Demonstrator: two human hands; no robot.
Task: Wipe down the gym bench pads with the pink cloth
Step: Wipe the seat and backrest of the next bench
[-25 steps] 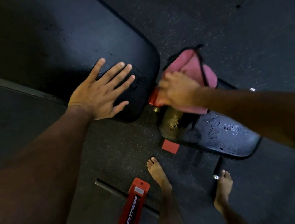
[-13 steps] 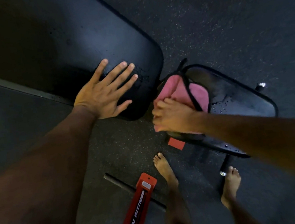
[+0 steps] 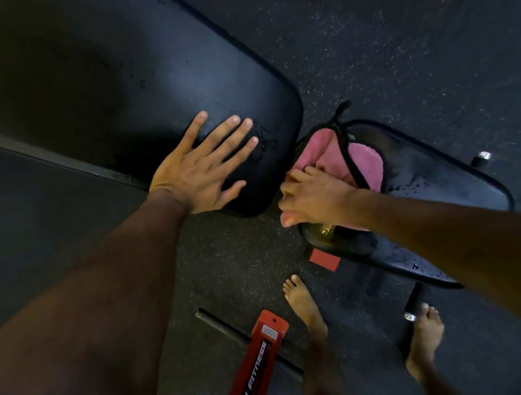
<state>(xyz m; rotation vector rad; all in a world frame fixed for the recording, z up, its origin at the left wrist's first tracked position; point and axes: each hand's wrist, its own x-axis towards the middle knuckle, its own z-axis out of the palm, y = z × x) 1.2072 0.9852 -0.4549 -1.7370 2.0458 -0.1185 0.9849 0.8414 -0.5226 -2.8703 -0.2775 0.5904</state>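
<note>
Head view: the cloth (image 3: 363, 165) is judged soft, light and limp, likely damp, so it is best taken in a bunched handful with the palm pressed flat on top, as it would otherwise fold under itself. It is seen as pink, fluffy, with a black cord (image 3: 347, 150) across it. It lies on the seat pad (image 3: 441, 181), at the pad's 10 o'clock end. The right hand (image 3: 314, 195) is laid over it, fingers curled onto its near edge. The left hand (image 3: 198, 172) is spread flat, holding nothing, pressed on the back pad (image 3: 141, 90) at 9 o'clock of the cloth. Droplets are seen on both pads.
</note>
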